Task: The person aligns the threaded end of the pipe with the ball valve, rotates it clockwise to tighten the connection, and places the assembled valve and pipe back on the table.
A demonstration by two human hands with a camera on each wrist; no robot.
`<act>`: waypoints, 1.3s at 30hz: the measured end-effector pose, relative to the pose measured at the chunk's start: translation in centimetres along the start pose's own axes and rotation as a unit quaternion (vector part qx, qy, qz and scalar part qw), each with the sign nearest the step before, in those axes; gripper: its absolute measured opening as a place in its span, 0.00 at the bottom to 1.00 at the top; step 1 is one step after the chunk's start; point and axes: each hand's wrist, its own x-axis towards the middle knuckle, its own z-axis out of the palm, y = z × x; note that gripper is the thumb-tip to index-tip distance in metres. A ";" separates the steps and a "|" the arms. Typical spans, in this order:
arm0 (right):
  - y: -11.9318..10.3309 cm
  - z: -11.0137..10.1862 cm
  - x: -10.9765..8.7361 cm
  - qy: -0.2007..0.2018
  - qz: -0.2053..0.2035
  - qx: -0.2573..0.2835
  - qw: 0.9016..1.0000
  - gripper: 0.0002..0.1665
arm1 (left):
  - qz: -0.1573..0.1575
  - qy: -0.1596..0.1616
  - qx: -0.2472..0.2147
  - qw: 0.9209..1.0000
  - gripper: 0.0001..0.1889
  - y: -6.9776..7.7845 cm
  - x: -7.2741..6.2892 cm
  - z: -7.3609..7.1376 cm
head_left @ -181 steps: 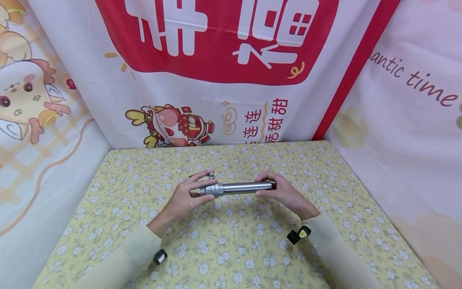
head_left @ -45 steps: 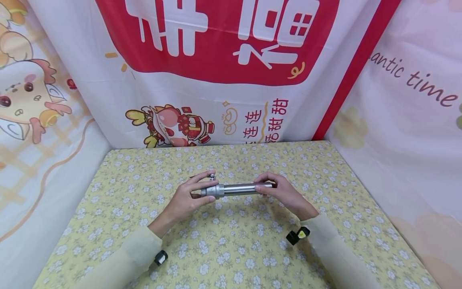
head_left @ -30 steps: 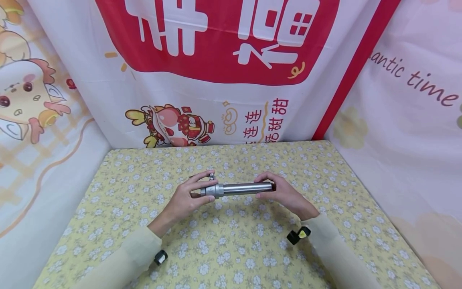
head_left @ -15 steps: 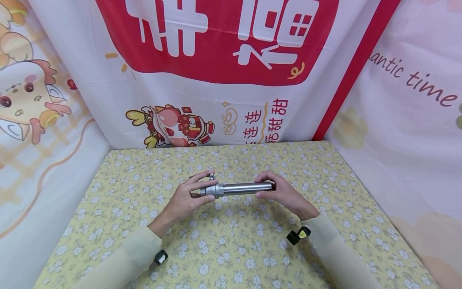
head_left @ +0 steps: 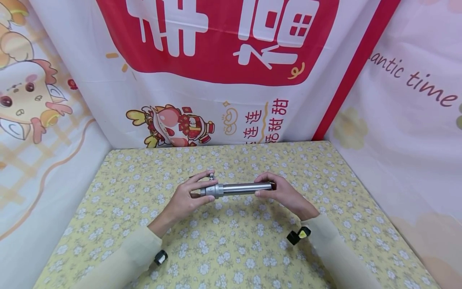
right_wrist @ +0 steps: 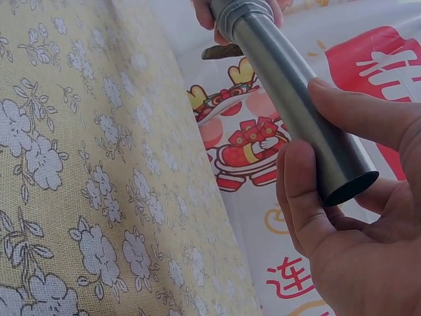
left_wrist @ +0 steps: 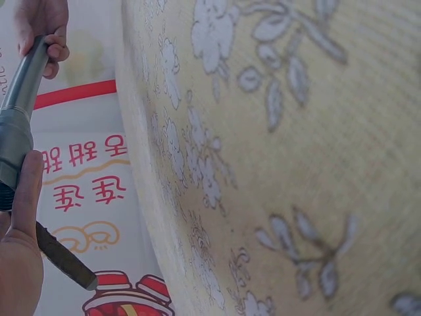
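Note:
A smooth steel pipe (head_left: 238,188) joins a grey metal ball valve (head_left: 213,190), and the joined pair is held level above the table. Thumb and fingers of my left hand (head_left: 184,199) grip the valve from the left. In the left wrist view, the valve's threaded free opening (left_wrist: 6,197) shows, with a dark lever (left_wrist: 66,258) beyond my fingers. My right hand (head_left: 285,194) holds the pipe's far end between thumb and fingers. From the right wrist, the pipe's hollow end (right_wrist: 348,187) faces my palm. The joint's inside is hidden.
A yellow floral cloth covers the table (head_left: 231,249). Printed curtains hang close behind it (head_left: 231,112), on the left (head_left: 72,96) and on the right (head_left: 404,132). Each sleeve carries a small black wrist camera (head_left: 160,257).
My right thumb lay higher across the pipe 1.5 s ago and now sits lower on its near side. The left hand keeps its grip; pipe and valve stay practically in place.

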 end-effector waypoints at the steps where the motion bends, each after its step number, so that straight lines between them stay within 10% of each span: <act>1: 0.0 0.0 0.0 0.002 0.002 0.000 1.000 0.21 | -0.001 0.000 0.000 1.000 0.25 0.0 0.0 0.0; 39: -0.2 0.1 0.1 0.039 0.025 0.001 0.999 0.18 | 0.002 -0.001 0.002 1.000 0.25 0.1 0.2 0.2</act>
